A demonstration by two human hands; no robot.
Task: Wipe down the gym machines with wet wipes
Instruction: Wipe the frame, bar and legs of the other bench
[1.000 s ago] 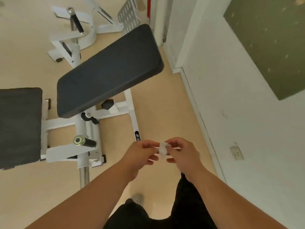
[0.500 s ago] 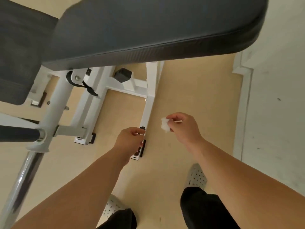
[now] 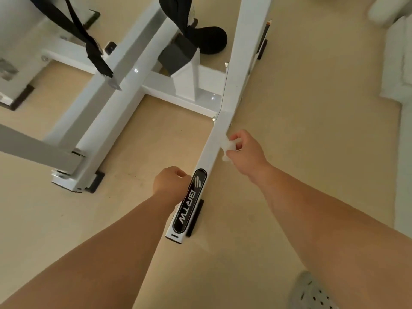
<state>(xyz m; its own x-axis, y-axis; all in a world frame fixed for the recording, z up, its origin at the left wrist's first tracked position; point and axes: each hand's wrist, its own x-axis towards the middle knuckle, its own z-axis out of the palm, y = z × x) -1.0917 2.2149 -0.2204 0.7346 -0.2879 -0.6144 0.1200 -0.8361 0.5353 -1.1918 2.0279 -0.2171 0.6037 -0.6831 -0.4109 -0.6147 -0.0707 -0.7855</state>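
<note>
A white gym machine frame lies low over the tan floor. Its right base rail (image 3: 225, 103) runs from top right down to a black logo plate (image 3: 189, 201) near the rail's end. My right hand (image 3: 247, 150) pinches a small crumpled white wet wipe (image 3: 229, 146) and presses it against the rail's right side, just below the cross-bar joint. My left hand (image 3: 170, 184) is curled into a loose fist against the rail's left side beside the logo plate, and nothing shows in it.
A white cross bar (image 3: 178, 94) joins the rail to a second base rail (image 3: 104, 114) on the left. Black straps (image 3: 89, 45) hang at top left. A white wall and skirting (image 3: 403, 134) run along the right. My shoe (image 3: 312, 293) is at bottom right.
The view has dropped much closer to the floor and the base frame. My right hand has carried the wipe onto the rail. My left hand has stayed by the logo plate.
</note>
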